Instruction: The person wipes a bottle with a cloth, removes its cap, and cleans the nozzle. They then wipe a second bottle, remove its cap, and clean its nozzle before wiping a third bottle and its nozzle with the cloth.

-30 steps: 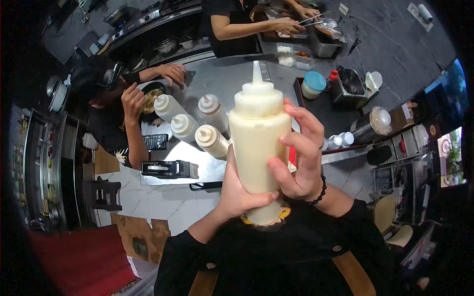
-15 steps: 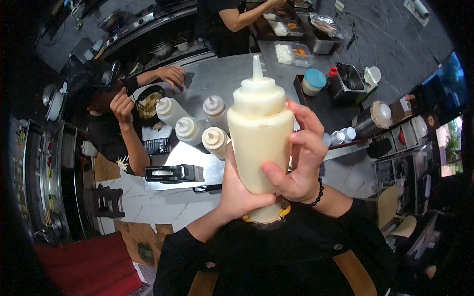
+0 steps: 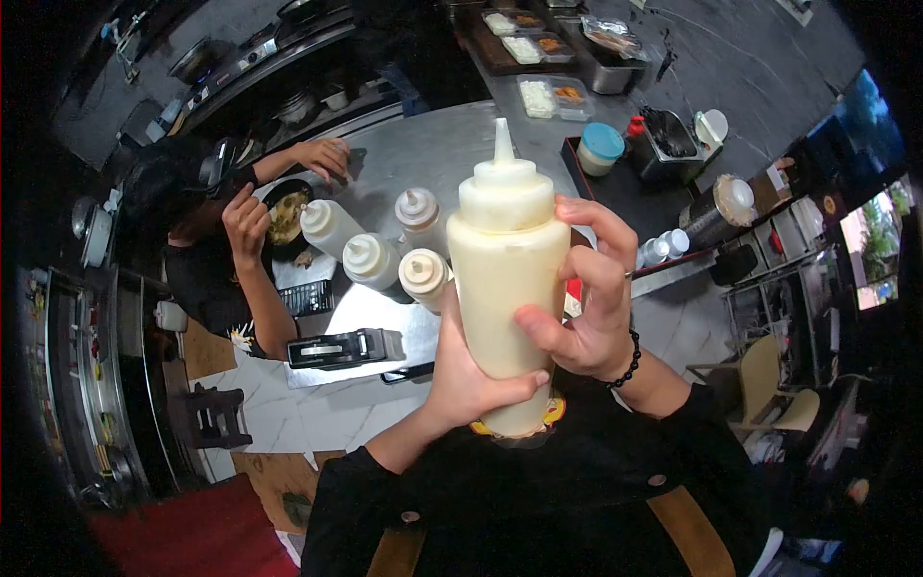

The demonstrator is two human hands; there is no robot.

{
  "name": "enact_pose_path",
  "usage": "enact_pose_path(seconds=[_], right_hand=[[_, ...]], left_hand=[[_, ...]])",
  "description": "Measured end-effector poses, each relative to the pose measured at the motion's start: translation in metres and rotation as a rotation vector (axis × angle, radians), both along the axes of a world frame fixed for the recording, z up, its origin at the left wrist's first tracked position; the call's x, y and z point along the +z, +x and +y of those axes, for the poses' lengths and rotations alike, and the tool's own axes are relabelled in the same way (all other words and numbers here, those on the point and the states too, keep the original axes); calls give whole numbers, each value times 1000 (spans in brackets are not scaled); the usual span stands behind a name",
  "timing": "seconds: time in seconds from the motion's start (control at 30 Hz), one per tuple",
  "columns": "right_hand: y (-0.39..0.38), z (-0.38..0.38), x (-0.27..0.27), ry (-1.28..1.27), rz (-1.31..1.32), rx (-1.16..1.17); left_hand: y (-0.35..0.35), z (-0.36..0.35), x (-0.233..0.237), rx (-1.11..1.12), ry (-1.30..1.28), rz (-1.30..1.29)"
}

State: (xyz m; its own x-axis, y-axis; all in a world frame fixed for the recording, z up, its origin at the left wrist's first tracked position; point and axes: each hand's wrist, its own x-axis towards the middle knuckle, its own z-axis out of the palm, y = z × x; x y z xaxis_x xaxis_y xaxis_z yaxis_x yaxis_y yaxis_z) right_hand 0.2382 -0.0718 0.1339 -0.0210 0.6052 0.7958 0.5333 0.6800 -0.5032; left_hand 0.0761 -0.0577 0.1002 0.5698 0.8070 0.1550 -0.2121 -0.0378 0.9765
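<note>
A large squeeze bottle (image 3: 505, 279) filled with something cream-coloured stands upright close in front of me, its pointed nozzle up. My left hand (image 3: 471, 375) wraps round its lower part, thumb across the front. On the other side, my right hand (image 3: 591, 303) grips the bottle with thumb and fingertips; a black bead bracelet is on that wrist. Several smaller squeeze bottles stand just behind on the left, among them one with a beige top (image 3: 423, 272) and a white one (image 3: 370, 258).
A co-worker (image 3: 207, 221) sits at the left of the metal table (image 3: 394, 144), near a black bowl of food (image 3: 286, 213). A black device (image 3: 341, 349) lies at the near edge. Food trays (image 3: 556, 98) and a blue-lidded tub (image 3: 600, 149) are beyond.
The view has shifted slightly. The person standing at the back has mostly left the view. My hands keep their hold on the bottle.
</note>
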Motion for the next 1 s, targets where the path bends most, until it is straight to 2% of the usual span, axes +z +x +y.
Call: enact_pose_path(seconds=[0.13, 0.27, 0.37, 0.4, 0.5, 0.63, 0.73, 1.0], right_hand=[[-10, -6, -2, -37, -11, -8], [-24, -6, -17, 64, 491, 77], [-8, -9, -8, 92, 106, 12], [-10, -7, -3, 131, 122, -24], [5, -9, 9, 150, -151, -114], [12, -8, 26, 208, -371, -206], [10, -1, 20, 264, -389, -217], [-2, 7, 19, 135, -438, -245]], left_hand=[[-7, 3, 0, -45, -53, -20], [-16, 5, 0, -105, -34, 7], [-20, 7, 1, -150, -78, -8], [-20, 8, 2, -159, -92, -8], [-23, 9, -2, -165, -90, -3], [-24, 10, -4, -141, -72, -16], [-26, 12, -3, -151, -93, -4], [-31, 15, -9, -174, -130, -10]])
